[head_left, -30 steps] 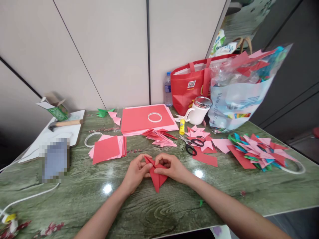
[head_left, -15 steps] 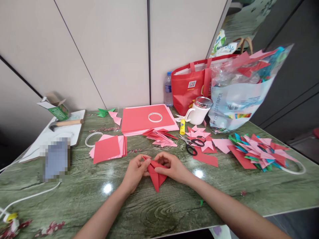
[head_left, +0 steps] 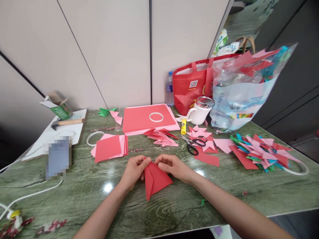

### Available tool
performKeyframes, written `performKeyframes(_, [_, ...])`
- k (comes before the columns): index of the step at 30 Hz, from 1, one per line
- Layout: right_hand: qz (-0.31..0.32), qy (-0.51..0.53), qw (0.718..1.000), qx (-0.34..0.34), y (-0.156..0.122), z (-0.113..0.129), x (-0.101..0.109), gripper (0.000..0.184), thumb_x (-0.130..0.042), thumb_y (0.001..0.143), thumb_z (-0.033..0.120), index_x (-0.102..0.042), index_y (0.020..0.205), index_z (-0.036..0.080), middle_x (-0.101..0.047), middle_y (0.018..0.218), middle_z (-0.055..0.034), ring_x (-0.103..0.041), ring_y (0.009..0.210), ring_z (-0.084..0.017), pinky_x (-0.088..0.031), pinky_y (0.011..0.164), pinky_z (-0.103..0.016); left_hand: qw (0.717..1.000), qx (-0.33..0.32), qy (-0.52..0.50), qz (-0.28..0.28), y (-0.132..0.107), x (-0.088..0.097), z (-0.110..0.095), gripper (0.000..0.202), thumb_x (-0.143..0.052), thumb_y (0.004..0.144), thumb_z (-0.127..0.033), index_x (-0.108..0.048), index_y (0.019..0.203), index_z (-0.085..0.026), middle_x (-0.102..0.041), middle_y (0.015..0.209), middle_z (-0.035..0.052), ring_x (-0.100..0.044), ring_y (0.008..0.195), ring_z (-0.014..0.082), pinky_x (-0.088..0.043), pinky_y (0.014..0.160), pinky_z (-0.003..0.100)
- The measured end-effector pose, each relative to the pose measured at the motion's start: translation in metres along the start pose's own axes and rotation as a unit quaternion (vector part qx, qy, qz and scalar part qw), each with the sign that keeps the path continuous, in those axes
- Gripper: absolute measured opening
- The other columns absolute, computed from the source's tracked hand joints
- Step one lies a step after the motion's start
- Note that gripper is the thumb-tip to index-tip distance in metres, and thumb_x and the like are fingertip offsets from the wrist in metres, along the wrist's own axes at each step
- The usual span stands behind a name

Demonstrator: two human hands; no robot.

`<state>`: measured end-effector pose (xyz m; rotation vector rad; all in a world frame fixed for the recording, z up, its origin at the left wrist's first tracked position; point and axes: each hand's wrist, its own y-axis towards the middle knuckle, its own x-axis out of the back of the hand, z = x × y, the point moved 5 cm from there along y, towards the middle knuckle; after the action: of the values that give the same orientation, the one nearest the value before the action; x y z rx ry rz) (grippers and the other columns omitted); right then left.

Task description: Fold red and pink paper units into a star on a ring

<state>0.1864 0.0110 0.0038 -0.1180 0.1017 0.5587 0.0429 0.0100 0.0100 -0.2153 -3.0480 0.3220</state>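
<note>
Head view: we have a folded red paper [head_left: 157, 181] in front of us, near the front edge of the green wood-grain table [head_left: 184, 212], its narrow top at our fingers and its wider end spreading toward us. Our left hand [head_left: 134, 171] grasps it at the top corner, thumb laid over the front and fingers behind. Our right hand [head_left: 175, 167] is curled at the upper right edge of the same paper; we cannot tell whether its fingers pinch the sheet or only rest against it. Beyond our hands, a pile of folded red and pink pieces [head_left: 161, 137] lies just in front of a stack of large sheets [head_left: 137, 119], on which sits a white tape ring [head_left: 150, 117]. Left of that pile we see a stack of red and pink squares [head_left: 108, 149]. To the right are black-handled scissors [head_left: 189, 142], a yellow glue stick [head_left: 183, 127] standing near a white mug [head_left: 200, 114], and, farther right, a heap of multicoloured folded pieces [head_left: 264, 151].
</note>
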Motion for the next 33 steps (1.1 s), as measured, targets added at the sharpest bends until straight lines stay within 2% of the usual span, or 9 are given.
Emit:
performKeyframes(2, [0.03, 0.037, 0.998, -0.029, -0.001, -0.003, -0.004, 0.034, -0.071, 0.066, 0.045, -0.056, 0.08, 0.018, -0.055, 0.069, 0.0035, -0.052, 0.061, -0.009, -0.042, 0.057, -0.022, 0.999, -0.024, 0.025, 0.004, -0.001, -0.002, -0.004, 0.031, -0.065, 0.069, -0.042, -0.059, 0.057, -0.015, -0.049, 0.045, -0.0049, -0.038, 0.036, 0.0066, -0.028, 0.036, 0.017])
performKeyframes(5, [0.051, 0.061, 0.996, -0.043, -0.002, -0.006, -0.008, 0.041, -0.081, 0.053, 0.034, -0.051, 0.076, 0.019, -0.053, 0.067, 0.0058, -0.051, 0.061, -0.009, -0.042, 0.058, -0.021, 0.995, -0.075, 0.059, 0.032, -0.002, -0.007, -0.011, 0.023, -0.065, 0.069, -0.037, -0.067, 0.064, -0.015, -0.062, 0.058, -0.0001, -0.052, 0.056, 0.0136, -0.041, 0.054, 0.021])
performKeyframes(9, [0.046, 0.076, 0.996, -0.032, -0.002, -0.005, -0.007, 0.047, -0.083, 0.049, 0.026, -0.047, 0.079, 0.019, -0.057, 0.071, 0.0053, -0.053, 0.064, -0.008, -0.044, 0.062, -0.022, 0.985, -0.105, 0.118, 0.073, -0.005, -0.011, -0.016, 0.026, -0.055, 0.078, -0.038, -0.07, 0.076, -0.017, -0.065, 0.069, 0.0022, -0.055, 0.069, 0.0182, -0.042, 0.066, 0.025])
performKeyframes(12, [0.042, 0.079, 0.995, -0.033, -0.002, -0.005, -0.005, 0.05, -0.083, 0.05, 0.024, -0.048, 0.086, 0.02, -0.06, 0.075, 0.0043, -0.056, 0.067, -0.009, -0.044, 0.064, -0.022, 0.978, -0.094, 0.15, 0.112, -0.009, -0.011, -0.017, 0.029, -0.051, 0.082, -0.039, -0.069, 0.081, -0.017, -0.064, 0.075, 0.0031, -0.053, 0.073, 0.0186, -0.042, 0.069, 0.026])
performKeyframes(15, [0.034, 0.074, 0.996, -0.025, -0.001, -0.004, -0.002, 0.054, -0.083, 0.05, 0.024, -0.052, 0.093, 0.02, -0.063, 0.08, 0.0019, -0.059, 0.074, -0.011, -0.045, 0.069, -0.024, 0.984, -0.046, 0.096, 0.143, -0.011, -0.011, -0.014, 0.03, -0.051, 0.083, -0.041, -0.068, 0.093, -0.019, -0.065, 0.081, 0.0035, -0.054, 0.078, 0.0188, -0.042, 0.074, 0.027])
performKeyframes(18, [0.029, 0.076, 0.997, -0.007, -0.001, -0.001, 0.0, 0.049, -0.082, 0.053, 0.027, -0.058, 0.095, 0.017, -0.065, 0.085, -0.0012, -0.06, 0.077, -0.013, -0.047, 0.07, -0.025, 0.988, 0.019, 0.015, 0.155, -0.01, -0.013, -0.005, 0.034, -0.055, 0.079, -0.046, -0.067, 0.089, -0.016, -0.065, 0.073, 0.0022, -0.055, 0.066, 0.016, -0.043, 0.064, 0.024])
performKeyframes(22, [-0.006, 0.086, 0.996, 0.002, 0.001, 0.002, 0.002, 0.034, -0.07, 0.069, 0.041, -0.066, 0.089, 0.014, -0.064, 0.073, -0.0012, -0.057, 0.059, -0.01, -0.047, 0.055, -0.023, 0.992, 0.055, -0.01, 0.11, -0.008, -0.01, 0.002, 0.042, -0.059, 0.072, -0.053, -0.064, 0.066, -0.012, -0.058, 0.055, -0.0006, -0.044, 0.049, 0.0098, -0.031, 0.046, 0.019])
performKeyframes(27, [-0.069, 0.113, 0.991, 0.01, 0.003, -0.004, 0.007, 0.03, -0.07, 0.069, 0.041, -0.07, 0.084, 0.014, -0.065, 0.068, -0.0008, -0.055, 0.054, -0.008, -0.046, 0.052, -0.021, 0.987, 0.032, 0.026, 0.155, -0.01, -0.017, 0.002, 0.041, -0.058, 0.075, -0.051, -0.066, 0.069, -0.011, -0.058, 0.057, 0.0, -0.043, 0.051, 0.009, -0.031, 0.049, 0.019])
performKeyframes(33, [-0.042, 0.111, 0.993, -0.01, 0.004, -0.008, 0.002, 0.024, -0.074, 0.065, 0.033, -0.071, 0.079, 0.015, -0.067, 0.07, -0.0006, -0.051, 0.048, -0.006, -0.043, 0.049, -0.02, 0.98, 0.022, 0.058, 0.19, -0.013, -0.022, 0.003, 0.043, -0.056, 0.075, -0.051, -0.069, 0.069, -0.011, -0.063, 0.058, 0.003, -0.053, 0.055, 0.0141, -0.038, 0.052, 0.023])
